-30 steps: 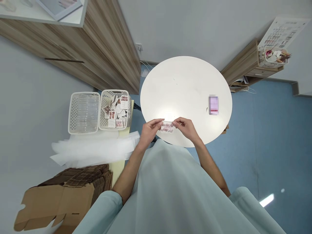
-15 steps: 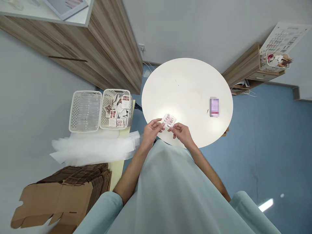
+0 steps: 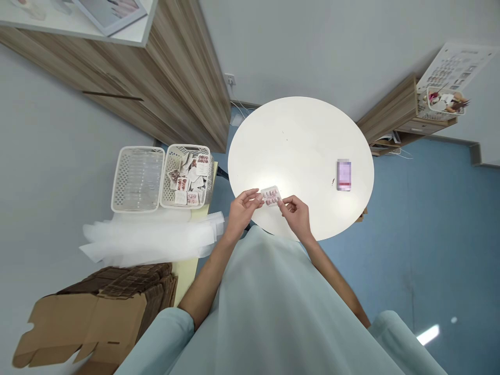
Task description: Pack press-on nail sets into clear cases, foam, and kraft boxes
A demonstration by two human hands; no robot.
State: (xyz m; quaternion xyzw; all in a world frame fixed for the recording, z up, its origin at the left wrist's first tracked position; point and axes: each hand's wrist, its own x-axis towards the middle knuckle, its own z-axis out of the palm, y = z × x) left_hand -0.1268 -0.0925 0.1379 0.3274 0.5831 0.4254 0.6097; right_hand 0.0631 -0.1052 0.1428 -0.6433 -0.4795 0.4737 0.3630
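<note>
A small clear pack of pink press-on nails (image 3: pixel 271 196) is held up over the near edge of the round white table (image 3: pixel 300 135). My left hand (image 3: pixel 242 209) pinches its left side between thumb and fingers. At the lower right corner of the pack, my right hand (image 3: pixel 297 214) grips it with thumb and forefinger. The nails sit in rows, facing up toward me. To my left, a white basket (image 3: pixel 167 179) holds many similar packs, with dark red, brown and pink nails.
Another white basket (image 3: pixel 116 182) holds clear plastic trays. White film sleeves (image 3: pixel 152 239) and flattened cardboard boxes (image 3: pixel 86 323) lie nearer on the left. A blurred purple object (image 3: pixel 344 175) rests on the table's right side. A wooden cabinet (image 3: pixel 179 73) stands at the back left.
The pack has turned clockwise to lie nearly level between my hands. My right hand has shifted slightly to the right. Both hands keep hold of it.
</note>
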